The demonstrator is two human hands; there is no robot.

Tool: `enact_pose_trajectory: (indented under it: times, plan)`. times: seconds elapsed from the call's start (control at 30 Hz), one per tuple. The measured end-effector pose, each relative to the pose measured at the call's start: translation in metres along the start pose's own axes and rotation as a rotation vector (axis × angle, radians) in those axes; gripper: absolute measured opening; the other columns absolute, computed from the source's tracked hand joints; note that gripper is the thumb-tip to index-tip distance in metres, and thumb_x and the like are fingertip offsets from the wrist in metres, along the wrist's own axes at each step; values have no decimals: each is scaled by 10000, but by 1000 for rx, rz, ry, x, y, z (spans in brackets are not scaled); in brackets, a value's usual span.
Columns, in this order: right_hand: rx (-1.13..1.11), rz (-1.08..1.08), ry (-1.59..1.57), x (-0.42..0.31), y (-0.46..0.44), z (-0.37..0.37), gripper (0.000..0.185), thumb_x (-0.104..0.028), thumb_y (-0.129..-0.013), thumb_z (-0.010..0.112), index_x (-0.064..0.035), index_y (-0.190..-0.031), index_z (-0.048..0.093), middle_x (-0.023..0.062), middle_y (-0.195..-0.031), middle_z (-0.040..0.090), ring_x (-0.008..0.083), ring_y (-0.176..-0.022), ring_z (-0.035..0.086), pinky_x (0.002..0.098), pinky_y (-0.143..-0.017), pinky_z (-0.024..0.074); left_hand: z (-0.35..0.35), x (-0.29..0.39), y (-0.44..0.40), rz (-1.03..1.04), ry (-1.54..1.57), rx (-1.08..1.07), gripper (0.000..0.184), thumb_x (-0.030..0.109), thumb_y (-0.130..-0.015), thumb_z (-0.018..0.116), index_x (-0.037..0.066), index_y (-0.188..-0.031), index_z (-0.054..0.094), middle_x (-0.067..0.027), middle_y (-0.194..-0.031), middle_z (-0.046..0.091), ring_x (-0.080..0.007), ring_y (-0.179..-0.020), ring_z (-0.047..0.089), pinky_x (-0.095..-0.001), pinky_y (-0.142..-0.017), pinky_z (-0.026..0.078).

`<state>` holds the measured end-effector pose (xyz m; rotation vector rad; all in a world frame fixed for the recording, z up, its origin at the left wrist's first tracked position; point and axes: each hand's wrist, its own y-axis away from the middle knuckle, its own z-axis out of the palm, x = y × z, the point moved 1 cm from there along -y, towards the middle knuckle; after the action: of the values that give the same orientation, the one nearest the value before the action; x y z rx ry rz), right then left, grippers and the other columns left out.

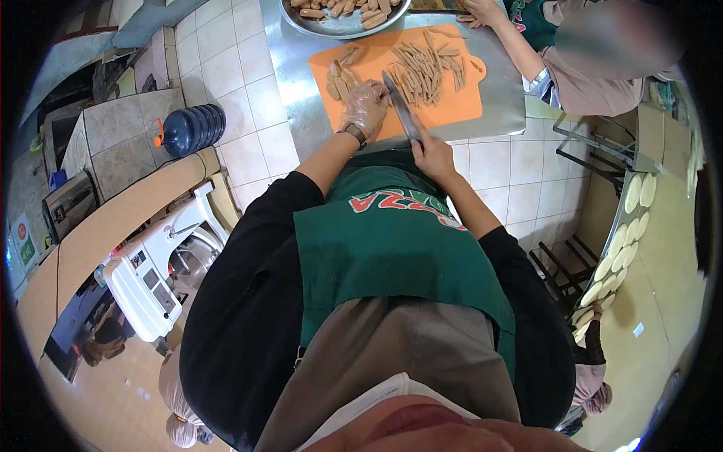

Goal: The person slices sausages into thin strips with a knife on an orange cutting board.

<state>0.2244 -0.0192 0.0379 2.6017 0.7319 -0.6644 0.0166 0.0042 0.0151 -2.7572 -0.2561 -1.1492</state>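
Note:
An orange cutting board (pixel 471 102) lies on the metal table. My right hand (pixel 434 157) is wrapped round the handle of a knife (pixel 401 107), whose blade points up and left over the board. Beside the blade, my left hand (pixel 367 105), in a clear plastic glove, has its fingers bent together at the board; what they hold is too small to tell. Several uncut brown sausages (pixel 341 79) lie above my left hand. Thin brown strips (pixel 426 73) are heaped to the right of the knife.
A metal bowl (pixel 343 29) of brown pieces stands at the metal table's (pixel 290 68) far edge. A co-worker's hand (pixel 484 11) is at a tray beside it. A blue water bottle (pixel 194 129) lies on the left; a white mixer (pixel 151 271) stands lower left.

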Motion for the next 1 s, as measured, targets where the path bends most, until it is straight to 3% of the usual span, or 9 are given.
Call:
enact_pose_trajectory:
  times: [0.2, 0.3, 0.4, 0.47, 0.57, 0.7, 0.77, 0.87, 1.0]
  plan:
    - [102, -46, 87, -5, -12, -16, 704, -156, -854, 573, -214, -1495, 287, 144, -643, 634, 340, -559, 620, 452, -526, 489, -23, 4, -25, 141, -179, -65, 87, 113, -772, 644, 55, -823, 685, -132, -855, 674, -313, -841, 646, -402, -806, 512]
    - [101, -131, 70, -11, -5, -17, 706, -150, -847, 577, -218, -1492, 298, 128, -634, 633, 321, -534, 617, 442, -497, 483, -52, 1, -53, 252, -403, 59, 100, 125, -765, 651, 75, -845, 685, -119, -862, 683, -312, -841, 650, -398, -825, 515]
    - [109, -201, 91, -12, -2, -7, 709, -146, -845, 580, -217, -1492, 297, 119, -630, 633, 308, -515, 613, 437, -474, 477, -67, 10, -76, 256, -710, -45, 125, 120, -762, 652, 89, -878, 684, -96, -887, 694, -315, -867, 657, -400, -819, 522]
    - [115, -197, 109, -7, -7, -5, 709, -146, -844, 582, -218, -1491, 302, 116, -624, 631, 307, -512, 612, 435, -473, 477, -65, 11, -85, 104, -768, -324, 163, 123, -758, 657, 87, -915, 679, -101, -898, 698, -313, -910, 660, -411, -810, 523]
    - [120, -145, 138, -1, -19, -10, 707, -145, -841, 584, -222, -1488, 309, 110, -609, 626, 306, -504, 610, 433, -472, 479, -41, -15, -94, 161, -776, -276, 118, 136, -783, 641, 101, -887, 685, -122, -896, 698, -309, -922, 664, -408, -791, 527]
    - [137, -80, 176, 13, -38, -20, 781, -138, -785, 615, -204, -1493, 295, 114, -582, 622, 303, -478, 608, 442, -466, 484, -40, 1, -85, 122, -650, -236, 137, 145, -804, 622, 97, -907, 698, -142, -882, 694, -309, -895, 665, -396, -770, 528]
    - [138, -65, 168, 14, -41, -22, 777, -142, -788, 614, -210, -1494, 294, 119, -577, 621, 309, -484, 612, 443, -472, 487, -33, 8, -73, 31, -297, -2, 186, 162, -798, 644, 81, -954, 705, -140, -872, 692, -294, -867, 669, -371, -746, 527]
    - [123, -21, 165, 10, -41, -22, 765, -147, -799, 605, -212, -1494, 292, 132, -579, 621, 320, -494, 618, 449, -482, 492, -23, 21, -61, -100, -92, -98, 254, 157, -787, 683, 44, -1015, 691, -191, -954, 683, -302, -912, 669, -389, -766, 536]
    - [150, 22, 122, 3, -39, -14, 740, -146, -821, 581, -199, -1496, 284, 147, -590, 625, 337, -506, 622, 464, -492, 493, -20, 25, -45, -176, -56, -92, 302, 174, -754, 736, 35, -1019, 692, -180, -919, 694, -296, -859, 677, -372, -764, 534]
